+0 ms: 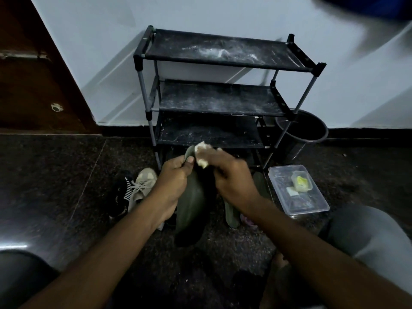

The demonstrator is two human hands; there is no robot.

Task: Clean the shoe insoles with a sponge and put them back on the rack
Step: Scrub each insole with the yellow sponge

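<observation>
Home entryway: shoe rack [214,90], shoes [133,190], wooden door [33,74].

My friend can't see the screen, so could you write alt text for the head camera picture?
A person's left hand grips a dark green insole while the right hand holds a pale sponge against its top end. Behind stands a dusty black shoe rack, with shoes to its left and a clear box to its right.

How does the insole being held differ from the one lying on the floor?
The held insole is raised, gripped near its tip by the left hand; the floor insole lies flat, untouched. The right hand holds a sponge against the held one; the floor one is partly hidden by the forearm. Both look dark green.
</observation>
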